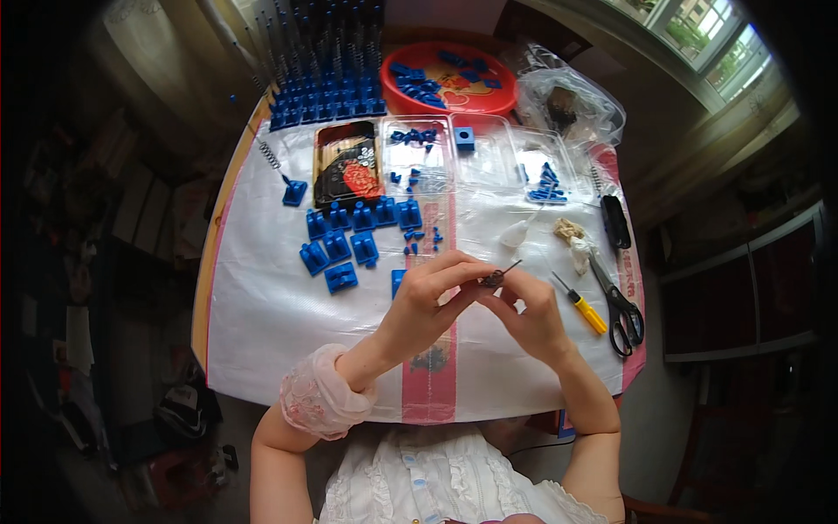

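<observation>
Over the middle of the table, my left hand (436,293) and my right hand (531,313) meet fingertip to fingertip. Both are closed on a small dark coiled metal piece, apparently a spring (493,279), with a thin rod end (513,266) sticking out to the upper right. My fingers hide part of it. A blue plastic part (398,281) lies partly behind my left hand. To the left of that hand sit several blue plastic bases (337,245), with small blue pieces (412,248) beside them.
Rows of blue bases with upright springs (327,105) stand at the far left, near a red basin (449,105). Clear trays (484,166) and a black tray (325,175) line the back. A yellow screwdriver (587,313) and black scissors (621,307) lie at right.
</observation>
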`<state>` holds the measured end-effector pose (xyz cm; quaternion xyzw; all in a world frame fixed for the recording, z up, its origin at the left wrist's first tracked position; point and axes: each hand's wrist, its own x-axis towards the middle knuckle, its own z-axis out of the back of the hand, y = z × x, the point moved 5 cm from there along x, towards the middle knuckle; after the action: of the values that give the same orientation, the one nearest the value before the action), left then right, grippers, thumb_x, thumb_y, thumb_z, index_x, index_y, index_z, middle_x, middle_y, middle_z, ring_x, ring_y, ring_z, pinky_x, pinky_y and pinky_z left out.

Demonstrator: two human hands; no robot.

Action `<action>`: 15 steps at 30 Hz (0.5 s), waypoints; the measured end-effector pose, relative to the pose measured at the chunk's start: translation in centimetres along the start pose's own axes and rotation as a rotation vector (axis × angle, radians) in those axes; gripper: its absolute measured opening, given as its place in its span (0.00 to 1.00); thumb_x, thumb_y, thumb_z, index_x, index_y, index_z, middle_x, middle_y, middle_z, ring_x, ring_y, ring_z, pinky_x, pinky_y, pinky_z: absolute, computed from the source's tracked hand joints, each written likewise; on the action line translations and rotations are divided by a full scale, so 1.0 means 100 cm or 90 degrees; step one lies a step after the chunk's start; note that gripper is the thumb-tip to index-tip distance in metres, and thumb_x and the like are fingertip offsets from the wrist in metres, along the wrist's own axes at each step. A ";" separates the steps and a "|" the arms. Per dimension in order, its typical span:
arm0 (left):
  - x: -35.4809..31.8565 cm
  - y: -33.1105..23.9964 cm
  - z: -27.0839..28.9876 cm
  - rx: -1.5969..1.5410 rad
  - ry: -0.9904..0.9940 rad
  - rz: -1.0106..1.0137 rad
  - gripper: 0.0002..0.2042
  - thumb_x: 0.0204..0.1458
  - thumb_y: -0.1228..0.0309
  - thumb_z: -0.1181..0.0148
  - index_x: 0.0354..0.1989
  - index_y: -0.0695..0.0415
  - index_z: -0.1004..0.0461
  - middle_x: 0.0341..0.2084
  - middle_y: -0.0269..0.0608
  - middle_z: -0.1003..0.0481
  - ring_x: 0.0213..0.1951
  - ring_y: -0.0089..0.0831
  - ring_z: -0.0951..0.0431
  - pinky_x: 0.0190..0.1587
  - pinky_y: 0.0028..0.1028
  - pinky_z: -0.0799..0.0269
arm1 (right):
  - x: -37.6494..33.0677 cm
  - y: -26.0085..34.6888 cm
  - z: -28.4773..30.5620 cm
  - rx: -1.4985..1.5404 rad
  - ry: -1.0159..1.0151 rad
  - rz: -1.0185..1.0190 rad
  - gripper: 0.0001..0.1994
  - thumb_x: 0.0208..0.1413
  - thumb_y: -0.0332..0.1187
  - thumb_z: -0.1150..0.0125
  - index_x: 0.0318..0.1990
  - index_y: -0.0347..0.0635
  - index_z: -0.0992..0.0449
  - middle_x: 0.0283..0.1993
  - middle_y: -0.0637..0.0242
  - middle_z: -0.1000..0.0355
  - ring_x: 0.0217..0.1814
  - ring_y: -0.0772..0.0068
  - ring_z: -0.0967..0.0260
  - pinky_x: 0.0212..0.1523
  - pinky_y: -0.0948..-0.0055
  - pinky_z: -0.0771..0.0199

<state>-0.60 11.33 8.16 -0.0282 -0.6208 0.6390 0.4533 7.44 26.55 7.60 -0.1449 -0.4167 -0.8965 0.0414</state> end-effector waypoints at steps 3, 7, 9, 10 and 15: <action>-0.003 0.005 0.002 -0.009 -0.006 0.004 0.15 0.53 0.86 0.35 0.48 0.62 0.20 0.40 0.43 0.20 0.40 0.31 0.17 0.41 0.25 0.21 | -0.002 -0.015 0.055 -0.062 -0.115 -0.077 0.14 0.52 0.22 0.28 0.47 0.37 0.20 0.35 0.65 0.22 0.26 0.80 0.30 0.28 0.76 0.30; -0.002 0.003 -0.001 -0.016 -0.029 0.006 0.14 0.52 0.83 0.33 0.48 0.62 0.19 0.37 0.43 0.20 0.37 0.33 0.19 0.39 0.28 0.24 | -0.011 -0.050 0.121 -0.230 -0.319 -0.216 0.10 0.53 0.21 0.33 0.43 0.36 0.19 0.35 0.63 0.23 0.31 0.73 0.29 0.34 0.73 0.28; -0.001 0.002 -0.001 -0.014 -0.027 0.005 0.13 0.53 0.83 0.33 0.48 0.61 0.19 0.37 0.43 0.19 0.37 0.33 0.19 0.39 0.27 0.24 | -0.011 -0.059 0.121 -0.344 -0.283 -0.198 0.11 0.52 0.22 0.32 0.43 0.36 0.20 0.39 0.62 0.24 0.39 0.66 0.28 0.41 0.68 0.27; -0.002 0.003 -0.002 -0.018 -0.026 0.011 0.13 0.53 0.83 0.33 0.48 0.61 0.19 0.38 0.43 0.19 0.37 0.33 0.19 0.39 0.27 0.23 | -0.009 -0.059 0.115 -0.426 -0.255 -0.163 0.11 0.51 0.22 0.32 0.43 0.36 0.20 0.41 0.61 0.24 0.43 0.62 0.29 0.45 0.65 0.27; -0.003 0.002 -0.002 -0.015 -0.008 0.018 0.15 0.53 0.87 0.36 0.48 0.62 0.19 0.40 0.41 0.19 0.41 0.29 0.17 0.43 0.24 0.20 | -0.008 -0.085 0.095 -0.485 -0.178 -0.169 0.11 0.50 0.25 0.31 0.42 0.36 0.20 0.45 0.58 0.25 0.52 0.52 0.31 0.53 0.58 0.30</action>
<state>-0.47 11.31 7.77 -0.0383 -0.6306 0.6384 0.4397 8.72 39.24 6.91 -0.2153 -0.0726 -0.9556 -0.1877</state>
